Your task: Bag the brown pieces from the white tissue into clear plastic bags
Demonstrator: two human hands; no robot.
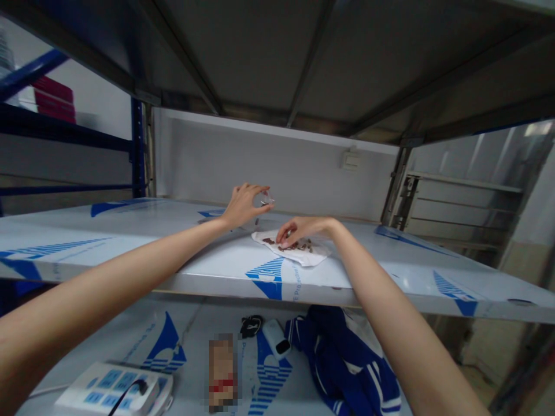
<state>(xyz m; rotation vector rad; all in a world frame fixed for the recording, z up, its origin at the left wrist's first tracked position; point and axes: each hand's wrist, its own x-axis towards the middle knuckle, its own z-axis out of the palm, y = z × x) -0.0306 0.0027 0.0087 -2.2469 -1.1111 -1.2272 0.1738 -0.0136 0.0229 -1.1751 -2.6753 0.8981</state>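
My left hand point(243, 206) is raised a little above the shelf, with a small clear plastic container point(266, 199) between its thumb and fingers; its exact kind is hard to make out. To its right, my right hand point(301, 230) reaches down to a white sheet of paper or tissue point(319, 255) that lies on the shelf. Small dark brown pieces point(305, 245) are scattered over the sheet. The fingertips of my right hand are pinched together among these pieces, and whatever they grip is too small to tell.
The film-covered shelf point(199, 267) has a metal deck point(260, 63) overhead and a wall point(243, 156) behind. On the lower level are a power strip point(117, 388), a pale blue device point(276, 338), a black item point(251, 326) and a blue garment point(347, 358). Metal posts point(396, 185) flank the shelf.
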